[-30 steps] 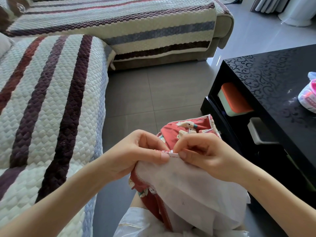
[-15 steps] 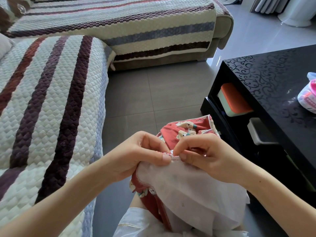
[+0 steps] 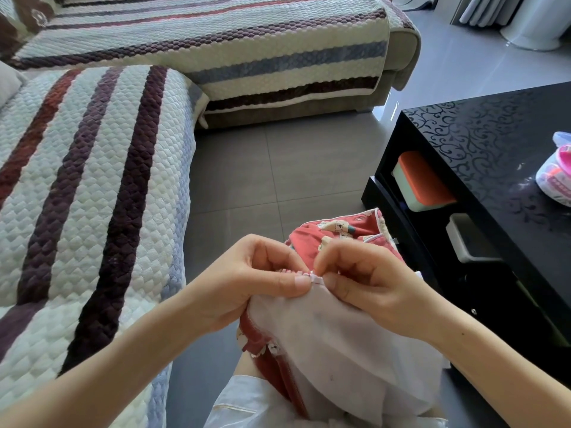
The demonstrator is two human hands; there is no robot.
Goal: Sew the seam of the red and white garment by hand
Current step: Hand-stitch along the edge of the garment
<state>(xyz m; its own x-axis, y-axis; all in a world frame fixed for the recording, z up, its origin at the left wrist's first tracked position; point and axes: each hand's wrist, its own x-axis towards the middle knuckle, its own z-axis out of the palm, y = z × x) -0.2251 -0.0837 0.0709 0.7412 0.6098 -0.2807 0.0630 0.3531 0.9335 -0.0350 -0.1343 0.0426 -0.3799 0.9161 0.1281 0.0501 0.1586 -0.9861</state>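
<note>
- Your left hand [image 3: 256,282] pinches the folded edge of the red and white garment [image 3: 340,341] between thumb and curled fingers, right at the seam [image 3: 317,278].
- Your right hand [image 3: 367,282] is closed on the same edge just beside it, thumb and forefinger nipped together. I cannot make out a needle or thread, as they are too small to see.
- The garment hangs from your two hands over your lap. Its white inside faces you and the red printed side bunches up behind your knuckles, above the floor [image 3: 278,180].
- Very little has changed over the last second. Both hands have stayed on the same spot of the seam, and the cloth drapes as it did.
- The one shift is in your right hand: its fingertips have crept a little higher on the edge and curled tighter.
- I read that as a single stitch being worked or pulled through, not a move along the seam, so progress here is slow and the seam is not yet finished.
- Keep your left pinch close so the two layers stay aligned while your right hand draws through.
- The black tabletop [image 3: 494,143] at your right carries a pink and white bundle [image 3: 556,177], well apart from your work.
</note>
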